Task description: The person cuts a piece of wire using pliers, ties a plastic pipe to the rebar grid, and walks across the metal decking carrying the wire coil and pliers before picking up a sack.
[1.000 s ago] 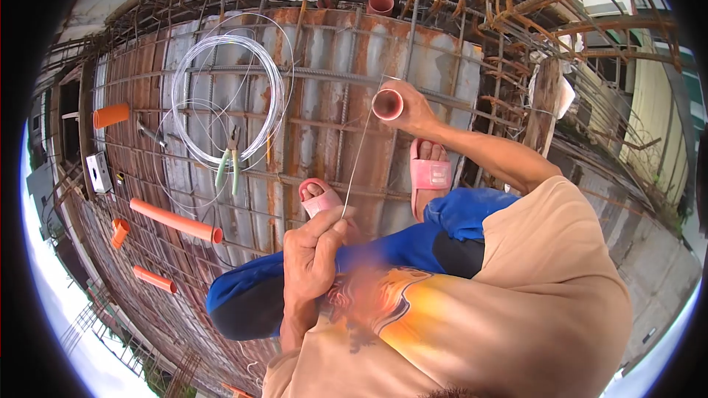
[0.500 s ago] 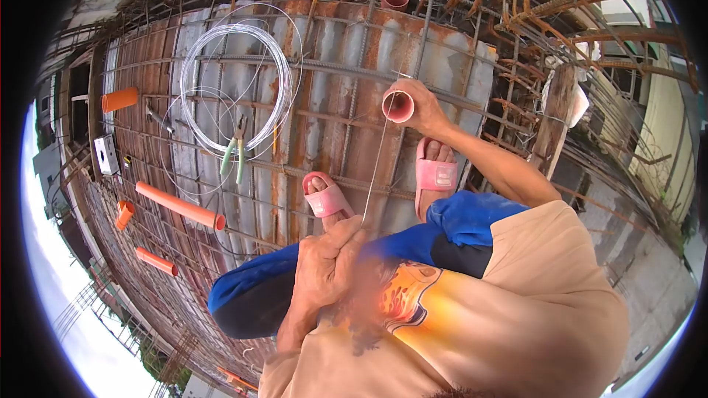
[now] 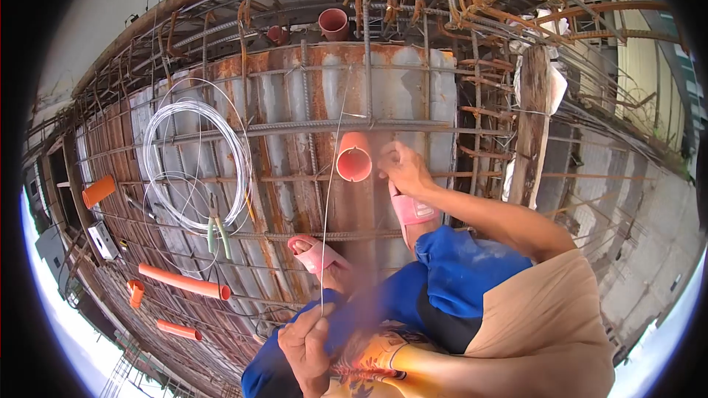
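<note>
My left hand (image 3: 304,343) is closed near my lap, pinching one end of a thin metal wire (image 3: 327,214). From there the wire runs up past the left side of a short orange pipe (image 3: 354,138), beyond which it reaches over the rebar. The pipe's open end faces me, above the corrugated sheet. Just right of the pipe is my right hand (image 3: 404,168), its fingers loosely bent and apart, with a small gap between them and the pipe. A coil of wire (image 3: 151,140) lies to the left, with green-handled pliers (image 3: 220,234) at its lower edge.
Rebar (image 3: 295,127) crosses the rusty corrugated sheet (image 3: 402,85). At the left lie a long orange pipe (image 3: 184,281), shorter pieces (image 3: 99,191) and a white box (image 3: 102,241). A wooden post (image 3: 532,129) and bent rebar stand at the right. My pink slippers (image 3: 414,210) are below the pipe.
My right hand has let go of the orange pipe and sits beside it. My left hand, still holding the wire, has moved down and left. The view has shifted.
</note>
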The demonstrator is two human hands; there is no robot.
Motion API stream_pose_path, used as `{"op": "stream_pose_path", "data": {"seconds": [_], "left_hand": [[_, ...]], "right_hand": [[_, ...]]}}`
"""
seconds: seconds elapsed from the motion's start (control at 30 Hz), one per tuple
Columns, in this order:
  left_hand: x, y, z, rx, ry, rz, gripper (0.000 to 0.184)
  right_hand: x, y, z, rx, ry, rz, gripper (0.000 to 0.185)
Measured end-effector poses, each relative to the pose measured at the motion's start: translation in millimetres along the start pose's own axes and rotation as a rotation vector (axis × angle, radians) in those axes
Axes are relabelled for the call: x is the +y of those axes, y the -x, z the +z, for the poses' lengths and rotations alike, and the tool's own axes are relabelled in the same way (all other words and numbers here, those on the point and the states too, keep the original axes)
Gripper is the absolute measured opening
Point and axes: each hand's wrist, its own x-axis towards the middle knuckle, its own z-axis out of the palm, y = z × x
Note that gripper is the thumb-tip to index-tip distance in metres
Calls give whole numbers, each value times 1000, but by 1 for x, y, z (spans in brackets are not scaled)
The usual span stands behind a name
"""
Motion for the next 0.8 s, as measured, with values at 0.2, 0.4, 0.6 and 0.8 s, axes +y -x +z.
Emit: {"op": "stream_pose_path", "data": {"seconds": [0.2, 0.4, 0.6, 0.8], "left_hand": [[-4, 0, 6, 19, 167, -70, 24], [14, 7, 13, 81, 94, -168, 24], [16, 5, 18, 103, 86, -132, 25], [12, 8, 18, 117, 132, -159, 25]], "right_hand": [[14, 4, 25, -286, -1305, 498, 62], [14, -12, 38, -419, -1602, 441, 72], [7, -25, 46, -486, -1609, 400, 60], [6, -31, 49, -393, -1524, 329, 45]]}}
